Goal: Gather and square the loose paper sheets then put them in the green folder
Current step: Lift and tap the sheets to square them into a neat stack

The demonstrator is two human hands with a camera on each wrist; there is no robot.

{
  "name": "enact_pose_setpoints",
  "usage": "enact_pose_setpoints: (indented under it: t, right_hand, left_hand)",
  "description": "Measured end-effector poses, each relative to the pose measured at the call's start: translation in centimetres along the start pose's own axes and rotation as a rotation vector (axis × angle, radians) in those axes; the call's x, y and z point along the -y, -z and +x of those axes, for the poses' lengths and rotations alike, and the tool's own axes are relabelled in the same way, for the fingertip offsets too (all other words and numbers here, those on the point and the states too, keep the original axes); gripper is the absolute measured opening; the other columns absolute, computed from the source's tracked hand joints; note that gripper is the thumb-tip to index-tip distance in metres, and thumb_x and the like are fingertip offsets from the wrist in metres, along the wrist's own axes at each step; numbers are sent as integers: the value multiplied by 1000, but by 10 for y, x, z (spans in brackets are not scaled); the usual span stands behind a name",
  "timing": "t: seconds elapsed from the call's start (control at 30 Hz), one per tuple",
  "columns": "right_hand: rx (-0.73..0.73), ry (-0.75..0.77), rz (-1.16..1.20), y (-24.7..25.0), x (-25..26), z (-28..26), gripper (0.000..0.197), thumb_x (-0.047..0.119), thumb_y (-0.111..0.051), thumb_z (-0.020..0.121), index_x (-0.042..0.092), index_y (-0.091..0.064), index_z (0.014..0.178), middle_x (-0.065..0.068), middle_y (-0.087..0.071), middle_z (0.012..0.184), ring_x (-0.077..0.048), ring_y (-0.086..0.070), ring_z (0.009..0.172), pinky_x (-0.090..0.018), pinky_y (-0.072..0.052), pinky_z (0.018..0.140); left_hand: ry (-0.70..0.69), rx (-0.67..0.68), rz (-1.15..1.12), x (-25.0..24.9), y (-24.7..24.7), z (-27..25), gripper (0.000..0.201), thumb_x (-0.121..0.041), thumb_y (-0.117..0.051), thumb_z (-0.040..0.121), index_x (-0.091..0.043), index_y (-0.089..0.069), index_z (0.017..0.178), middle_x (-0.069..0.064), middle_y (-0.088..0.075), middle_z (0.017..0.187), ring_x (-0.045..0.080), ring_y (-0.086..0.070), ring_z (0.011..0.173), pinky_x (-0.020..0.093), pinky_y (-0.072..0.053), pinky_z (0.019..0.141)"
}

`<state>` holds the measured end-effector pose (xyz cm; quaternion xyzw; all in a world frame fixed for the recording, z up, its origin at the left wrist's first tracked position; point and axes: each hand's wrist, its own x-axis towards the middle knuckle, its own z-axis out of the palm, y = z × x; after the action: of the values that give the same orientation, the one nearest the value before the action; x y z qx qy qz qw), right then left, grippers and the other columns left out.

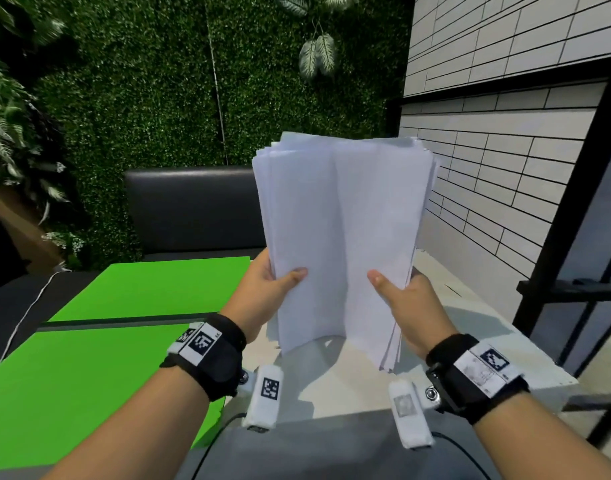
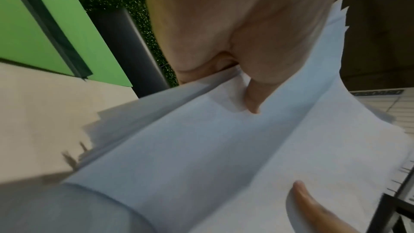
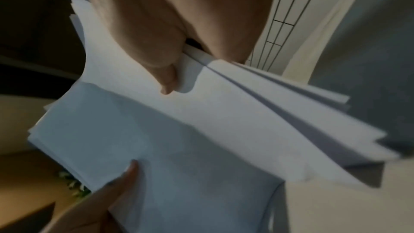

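1. I am holding the stack of paper sheets (image 1: 345, 237) upright above the pale desk (image 1: 470, 344), its lower edge hanging just over the surface (whether it is touching there, I cannot tell).
2. My left hand (image 1: 266, 289) is gripping the stack's left edge, thumb lying across the front sheet and fingers going behind; the left wrist view is showing that thumb pressing on the paper.
3. My right hand (image 1: 404, 299) is gripping the right edge the same way, thumb on the front, so both grips are closed around the sheets.
4. The sheets are bowing into a shallow trough down the middle, and their top and right edges are fanning out unevenly (not squared).
5. The green folder (image 1: 124, 327) is lying open and flat on the desk to the left of the stack, well apart from the paper, with a dark spine running between its two halves.
6. A black padded seat back (image 1: 193, 202) is standing beyond the desk.
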<state>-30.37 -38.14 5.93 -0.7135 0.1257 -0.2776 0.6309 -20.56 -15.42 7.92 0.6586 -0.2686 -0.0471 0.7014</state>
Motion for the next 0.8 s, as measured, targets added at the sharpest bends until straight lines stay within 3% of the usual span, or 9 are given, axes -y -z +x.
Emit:
enact_pose_setpoints:
  t: [0.1,0.2,0.27,0.37,0.5,0.57,0.63,0.7,0.8]
  right_hand:
    - [0,-11,116,-5,10,3,22,27,-74,101,11,-74,117,5,-83,106,-13,-78,100,-22,-59,80]
    - [-9,3,116,-3,12,6,33,38,-79,96,14,-76,118,5,-84,110,-16,-78,107,-34,-58,96]
    - [-4,-8,98,-3,7,4,31,37,-83,93,15,-77,114,6,-84,108,-16,-78,107,-37,-58,99]
    - [-7,-33,48,-5,3,-2,26,34,-82,94,13,-77,107,1,-84,103,-21,-77,104,-35,-60,92]
    - [-12,23,54,-6,16,-6,13,31,-77,98,20,-74,104,6,-81,104,-11,-75,97,-25,-55,81]
    - [-23,51,69,-5,16,-6,11,30,-79,97,22,-75,104,10,-83,104,-5,-77,97,-24,-58,85]
    - [-10,22,81,-6,10,-7,14,28,-82,94,21,-78,105,9,-84,106,-8,-78,102,-26,-59,90]
    - [39,-27,107,-6,5,-9,17,23,-83,93,18,-78,109,5,-84,107,-13,-78,106,-19,-59,83]
    - [59,7,161,0,16,-5,26,20,-82,94,18,-74,118,6,-84,111,-12,-78,107,-19,-60,84]
  left_hand:
    - [-27,-71,-26,0,-6,-1,34,-2,-69,103,-16,-67,134,1,-81,127,25,-77,119,49,-61,105]
    - [-53,-115,-47,-3,-4,0,32,-5,-73,102,-16,-68,132,1,-82,125,23,-78,115,42,-64,98]
    - [-20,-112,-37,1,-1,-3,38,-9,-76,101,-14,-65,136,2,-80,128,25,-77,118,45,-63,100]
    - [57,-69,7,13,-2,-7,42,-13,-75,102,-15,-60,142,1,-78,134,24,-75,123,55,-58,109]
    - [7,-93,15,8,-4,-5,41,-6,-67,106,-22,-58,142,-3,-77,134,17,-75,122,43,-60,106]
    - [-6,-94,12,6,-3,-5,41,-5,-66,106,-21,-58,143,-3,-77,134,17,-74,123,40,-60,104]
    - [31,-63,41,11,-2,-8,39,-5,-66,106,-20,-60,142,-3,-78,134,18,-74,124,45,-59,108]
    - [67,-32,76,16,-1,-13,39,-4,-69,104,-24,-62,137,-3,-78,133,17,-74,124,50,-57,111]
    - [-18,-51,129,5,-1,-11,43,-8,-79,98,-27,-62,133,-7,-77,130,14,-74,121,42,-62,104]
